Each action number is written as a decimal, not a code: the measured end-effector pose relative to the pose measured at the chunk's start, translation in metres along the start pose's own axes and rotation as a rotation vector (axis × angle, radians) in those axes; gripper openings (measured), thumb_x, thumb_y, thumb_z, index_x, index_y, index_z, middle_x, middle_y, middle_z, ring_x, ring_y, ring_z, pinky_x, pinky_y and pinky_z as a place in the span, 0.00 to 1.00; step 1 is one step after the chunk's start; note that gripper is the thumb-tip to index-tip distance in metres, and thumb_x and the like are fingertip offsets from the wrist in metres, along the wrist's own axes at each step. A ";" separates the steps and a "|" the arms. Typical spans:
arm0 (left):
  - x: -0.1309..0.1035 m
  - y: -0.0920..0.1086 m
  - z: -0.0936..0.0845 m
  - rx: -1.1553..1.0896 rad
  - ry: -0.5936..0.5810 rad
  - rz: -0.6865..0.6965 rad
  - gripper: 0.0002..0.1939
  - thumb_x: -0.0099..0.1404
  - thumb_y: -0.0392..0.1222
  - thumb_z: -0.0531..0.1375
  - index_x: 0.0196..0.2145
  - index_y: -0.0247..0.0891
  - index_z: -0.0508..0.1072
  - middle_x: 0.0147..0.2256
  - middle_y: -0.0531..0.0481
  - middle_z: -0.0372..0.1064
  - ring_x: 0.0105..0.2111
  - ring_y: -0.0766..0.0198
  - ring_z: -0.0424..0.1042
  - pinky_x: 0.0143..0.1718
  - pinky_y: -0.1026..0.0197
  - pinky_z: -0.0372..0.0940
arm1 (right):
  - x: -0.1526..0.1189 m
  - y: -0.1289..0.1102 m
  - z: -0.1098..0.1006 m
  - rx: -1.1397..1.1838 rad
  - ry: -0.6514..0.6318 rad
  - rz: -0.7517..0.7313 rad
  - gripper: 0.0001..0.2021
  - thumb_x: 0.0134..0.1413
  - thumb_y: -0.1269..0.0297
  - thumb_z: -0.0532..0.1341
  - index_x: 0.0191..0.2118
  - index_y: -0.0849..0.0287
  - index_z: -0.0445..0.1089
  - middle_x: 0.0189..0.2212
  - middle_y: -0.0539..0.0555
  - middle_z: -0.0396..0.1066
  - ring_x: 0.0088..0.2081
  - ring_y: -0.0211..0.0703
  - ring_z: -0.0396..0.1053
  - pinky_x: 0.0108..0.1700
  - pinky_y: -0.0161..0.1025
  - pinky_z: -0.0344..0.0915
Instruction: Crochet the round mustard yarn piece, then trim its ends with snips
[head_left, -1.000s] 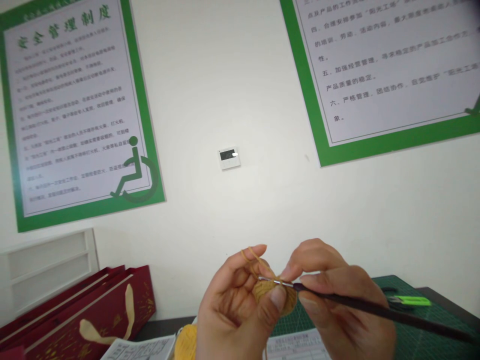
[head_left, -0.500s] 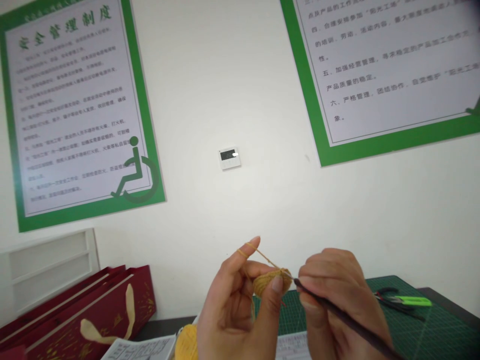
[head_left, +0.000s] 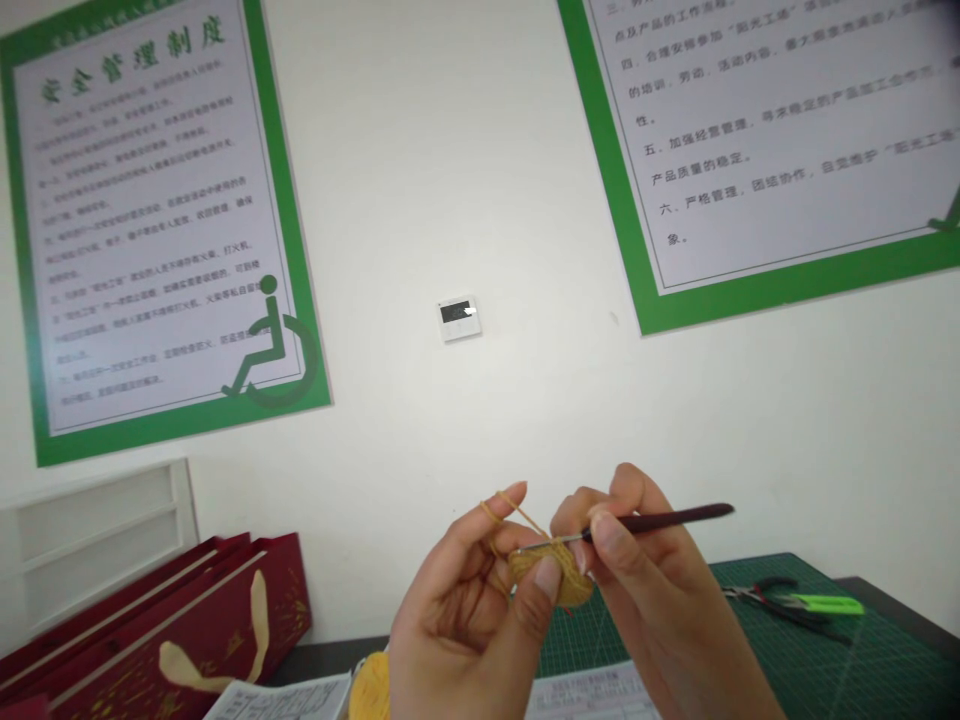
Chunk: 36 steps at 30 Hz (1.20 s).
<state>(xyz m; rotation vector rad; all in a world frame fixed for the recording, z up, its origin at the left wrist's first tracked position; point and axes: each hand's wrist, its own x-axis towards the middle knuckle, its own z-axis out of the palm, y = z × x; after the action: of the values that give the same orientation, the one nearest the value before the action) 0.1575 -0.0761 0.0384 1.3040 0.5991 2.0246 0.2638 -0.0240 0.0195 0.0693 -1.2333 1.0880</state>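
My left hand (head_left: 465, 620) pinches a small mustard-yellow crochet piece (head_left: 564, 585) between thumb and fingers. Yellow yarn (head_left: 525, 514) loops round its raised index finger and runs down to the top edge of the piece. In my right hand (head_left: 645, 580) is a crochet hook (head_left: 667, 519) with a dark red handle, held nearly level. Its metal shaft lies along the upper edge of the crochet piece, tip pointing left. The right fingertips touch the piece's right side. A yellow yarn ball (head_left: 370, 688) sits left of my left wrist, partly hidden.
A green cutting mat (head_left: 795, 660) covers the table on the right, with pliers (head_left: 772, 598) and a bright green-handled tool (head_left: 829, 604) on it. Printed papers (head_left: 592, 690) lie below my hands. Dark red gift bags (head_left: 247, 610) stand at left. Posters and a thermostat (head_left: 458, 318) hang on the wall.
My right hand has turned, swinging the hook's handle from sloping down right to nearly level. It has come closer to the crochet piece, with the hook's shaft now across the top edge.
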 end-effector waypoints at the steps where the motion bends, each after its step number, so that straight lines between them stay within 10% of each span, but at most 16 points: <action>1: 0.000 0.000 0.001 0.001 0.014 0.013 0.20 0.51 0.33 0.75 0.43 0.43 0.84 0.29 0.50 0.79 0.30 0.64 0.78 0.35 0.67 0.73 | 0.000 0.000 -0.002 -0.133 -0.012 -0.142 0.07 0.66 0.63 0.59 0.35 0.52 0.61 0.28 0.46 0.68 0.31 0.36 0.66 0.33 0.36 0.63; 6: 0.001 0.001 0.004 -0.122 -0.052 -0.126 0.22 0.48 0.32 0.76 0.43 0.43 0.84 0.27 0.50 0.78 0.28 0.66 0.76 0.32 0.68 0.71 | 0.000 -0.007 -0.013 -1.064 0.029 -1.065 0.13 0.48 0.83 0.67 0.35 0.56 0.73 0.33 0.49 0.73 0.35 0.39 0.69 0.39 0.43 0.66; 8: 0.003 0.003 0.002 -0.212 -0.124 -0.310 0.23 0.45 0.33 0.77 0.42 0.40 0.85 0.26 0.50 0.76 0.26 0.68 0.74 0.31 0.69 0.70 | -0.001 -0.005 -0.013 -1.043 0.089 -1.172 0.13 0.49 0.82 0.66 0.36 0.57 0.74 0.34 0.49 0.73 0.34 0.39 0.68 0.37 0.43 0.66; 15: 0.009 0.008 -0.009 -0.266 -0.245 -0.522 0.29 0.45 0.36 0.78 0.48 0.39 0.83 0.29 0.49 0.72 0.31 0.65 0.73 0.38 0.63 0.70 | -0.008 0.008 0.006 -0.127 0.055 -0.475 0.02 0.66 0.61 0.61 0.41 0.50 0.70 0.29 0.49 0.69 0.32 0.41 0.66 0.32 0.41 0.64; 26: 0.005 0.010 -0.009 -0.154 -0.190 -0.275 0.14 0.46 0.37 0.78 0.33 0.41 0.85 0.31 0.48 0.79 0.33 0.62 0.77 0.36 0.65 0.72 | -0.007 -0.006 0.006 0.179 0.025 0.069 0.16 0.70 0.56 0.52 0.30 0.55 0.63 0.25 0.48 0.63 0.29 0.38 0.61 0.35 0.38 0.63; 36: 0.001 0.004 0.000 -0.026 -0.059 -0.101 0.18 0.46 0.35 0.77 0.37 0.41 0.85 0.27 0.50 0.78 0.28 0.64 0.77 0.34 0.66 0.74 | -0.010 0.002 0.007 -0.152 0.087 -0.317 0.04 0.69 0.64 0.57 0.43 0.49 0.69 0.37 0.51 0.75 0.40 0.41 0.73 0.44 0.39 0.70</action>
<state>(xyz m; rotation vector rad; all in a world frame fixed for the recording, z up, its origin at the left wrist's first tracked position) 0.1558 -0.0780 0.0416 1.2875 0.5971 1.9003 0.2588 -0.0330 0.0138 0.0966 -1.1769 0.7141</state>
